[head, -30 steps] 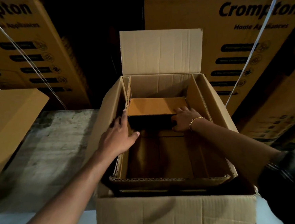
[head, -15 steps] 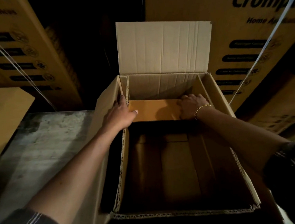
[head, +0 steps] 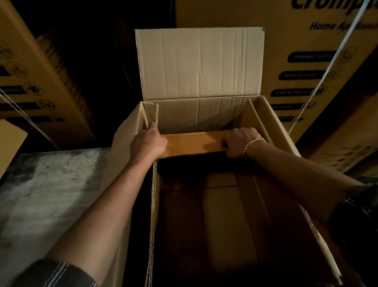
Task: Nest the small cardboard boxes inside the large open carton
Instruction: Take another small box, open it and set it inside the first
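Sitting at the carton's (head: 203,114) far wall, a small box (head: 194,143) is gripped by the right hand (head: 242,142), fingers curled. The left hand (head: 148,144) is laid on it; its hold cannot be told.

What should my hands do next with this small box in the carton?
Probably press the small cardboard box down until it seats against the far wall of the large carton; the left hand and right hand both sit on its ends.

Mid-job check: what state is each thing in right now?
Large carton: open, rear flap upright.
Small box: closed, inside carton at far end.
Left hand: on box's left end, grip unclear.
Right hand: curled round box's right end.
Printed cartons: closed, strapped.
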Tool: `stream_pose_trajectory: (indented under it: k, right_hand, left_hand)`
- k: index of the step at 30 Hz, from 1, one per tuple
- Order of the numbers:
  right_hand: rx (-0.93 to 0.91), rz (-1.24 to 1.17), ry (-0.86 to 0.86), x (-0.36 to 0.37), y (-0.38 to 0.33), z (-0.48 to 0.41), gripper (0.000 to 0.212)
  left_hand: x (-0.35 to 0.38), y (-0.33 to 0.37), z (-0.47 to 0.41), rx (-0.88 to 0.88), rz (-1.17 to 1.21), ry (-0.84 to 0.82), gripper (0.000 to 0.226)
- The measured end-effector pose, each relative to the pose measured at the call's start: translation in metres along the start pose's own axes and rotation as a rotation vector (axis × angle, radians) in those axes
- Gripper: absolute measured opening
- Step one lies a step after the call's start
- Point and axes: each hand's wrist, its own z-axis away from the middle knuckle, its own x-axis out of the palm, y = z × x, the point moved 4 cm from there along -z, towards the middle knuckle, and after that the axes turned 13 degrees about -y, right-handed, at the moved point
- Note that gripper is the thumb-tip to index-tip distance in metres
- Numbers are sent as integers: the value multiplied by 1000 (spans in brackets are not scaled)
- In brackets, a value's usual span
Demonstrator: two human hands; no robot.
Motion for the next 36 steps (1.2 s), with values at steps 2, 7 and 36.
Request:
stream_pose_trajectory:
  k: [2, 7, 36]
  right_hand:
    - [15, -32, -1, -13, 4, 0, 39]
    - [86, -121, 132, -52, 22, -8, 40]
    - [64, -907, 189, -35, 85, -38, 73]
  left_hand:
    - [-2, -5, -1, -4, 17, -3, 44]
    - [-5, -19, -3, 7, 91, 19, 47]
    - [2, -14, -7, 5, 55, -21, 38]
